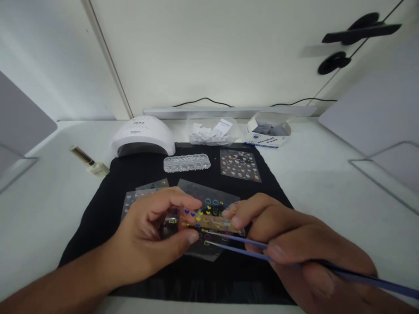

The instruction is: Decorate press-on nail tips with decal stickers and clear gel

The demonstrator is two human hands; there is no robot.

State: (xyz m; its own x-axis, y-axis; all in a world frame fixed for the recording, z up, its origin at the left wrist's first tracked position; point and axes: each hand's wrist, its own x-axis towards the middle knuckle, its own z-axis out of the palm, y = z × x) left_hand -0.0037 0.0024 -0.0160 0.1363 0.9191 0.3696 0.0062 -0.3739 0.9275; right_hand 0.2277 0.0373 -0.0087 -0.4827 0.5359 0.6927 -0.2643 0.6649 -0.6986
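My left hand (pixel 150 235) curls around the left side of a clear sticker sheet (pixel 193 248), thumb and forefinger bent over its edge. Small blue and yellow hearts and coloured outline shapes are printed on the sheet. My right hand (pixel 301 244) grips purple-blue tweezers (pixel 242 250). Their two tips are slightly apart over the lower middle of the sheet, near a small yellow mark. Fingertips of my right hand also reach the sheet's right side. A shiny, see-through piece shows between the hands; what it is I cannot make out.
On the black cloth (pixel 98 226) lie a clear rhinestone case (pixel 187 163), another sticker sheet (pixel 240 165) and more sheets (pixel 129 203) by my left hand. Behind stand a white nail lamp (pixel 144 131), a tub of packets (pixel 212 133) and an alcohol pad box (pixel 268 133). A polish bottle (pixel 96 168) stands left.
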